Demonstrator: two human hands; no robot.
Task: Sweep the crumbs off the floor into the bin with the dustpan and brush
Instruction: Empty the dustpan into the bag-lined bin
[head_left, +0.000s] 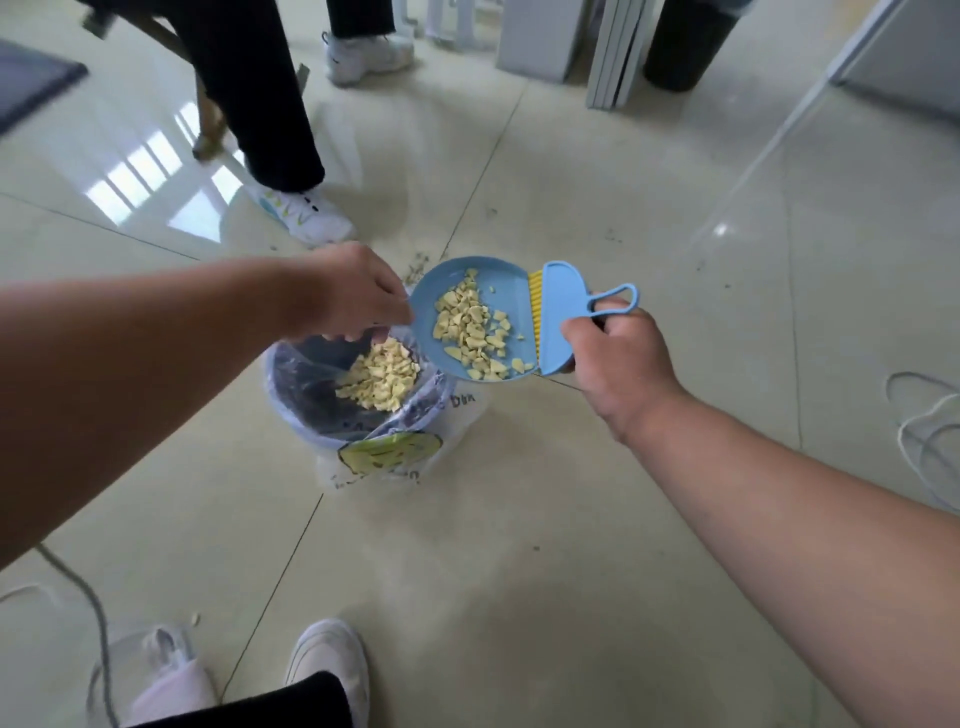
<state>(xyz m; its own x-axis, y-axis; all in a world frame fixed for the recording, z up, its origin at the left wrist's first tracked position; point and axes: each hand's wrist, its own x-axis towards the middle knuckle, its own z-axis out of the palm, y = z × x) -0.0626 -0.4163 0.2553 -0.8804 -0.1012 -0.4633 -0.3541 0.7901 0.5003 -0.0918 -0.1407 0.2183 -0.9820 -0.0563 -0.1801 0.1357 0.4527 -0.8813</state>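
A round blue dustpan (501, 288) hangs tilted over the bin (311, 439), its low left edge above the bin's opening. Pale yellow crumbs (470, 327) lie in the pan. The blue brush (560, 306) with yellow bristles rests against the pan's right side. My right hand (618, 364) grips the handles of pan and brush together. My left hand (353, 296) pinches the pan's left rim just above the bin. The small lavender bin has a clear plastic liner and holds a heap of the same crumbs (379, 374).
Another person's legs and white shoe (306, 213) stand just beyond the bin, beside a chair leg (208, 130). My own shoes (327, 665) are below. White cables (930, 431) lie at the right, a grey cable (88, 603) at the left. One stray crumb (195, 618) lies on the tiles.
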